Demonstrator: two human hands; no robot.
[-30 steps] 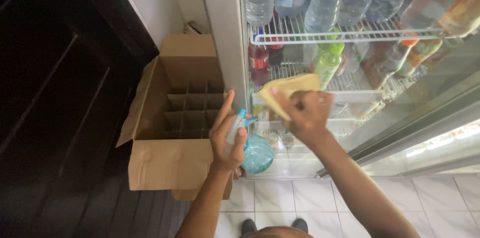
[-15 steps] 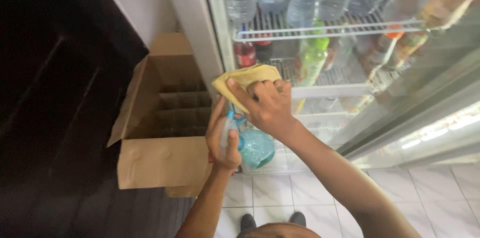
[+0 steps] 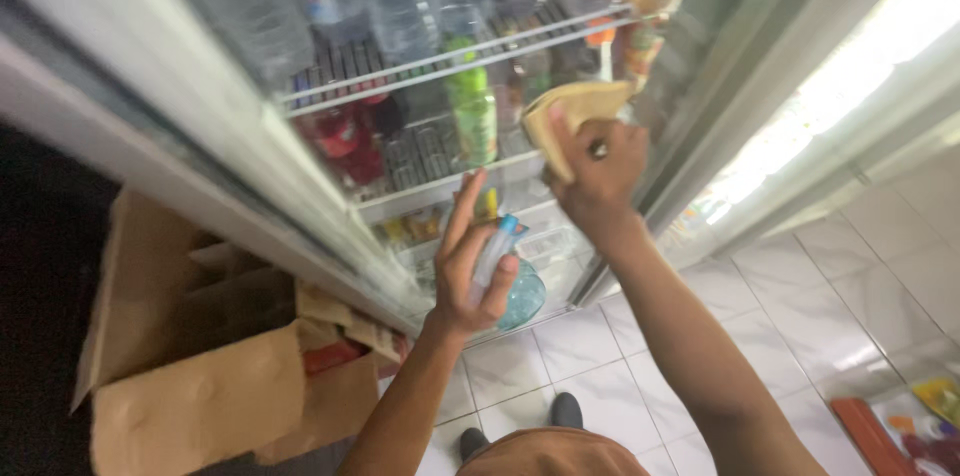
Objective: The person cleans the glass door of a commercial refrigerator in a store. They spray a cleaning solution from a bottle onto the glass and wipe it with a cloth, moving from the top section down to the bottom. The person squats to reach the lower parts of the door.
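Note:
My right hand (image 3: 598, 168) presses a folded yellow cloth (image 3: 565, 114) flat against the glass door (image 3: 470, 66) of a drinks fridge. Lower down, my left hand (image 3: 470, 266) grips a clear blue spray bottle (image 3: 512, 288) by its neck, with the index finger stretched upward. Behind the glass stand water bottles (image 3: 250, 21), a green bottle (image 3: 474, 114) and red bottles (image 3: 345, 141) on white wire shelves (image 3: 420, 61).
An open brown cardboard box (image 3: 190, 376) sits on the floor at the lower left beside the fridge. White floor tiles (image 3: 880, 286) spread to the right. An orange tray (image 3: 870, 431) with small items lies at the bottom right corner.
My right hand has slid the cloth rightward across the glass. The view has swung, so the fridge now fills the frame and the box sits lower left. My left hand still holds the bottle.

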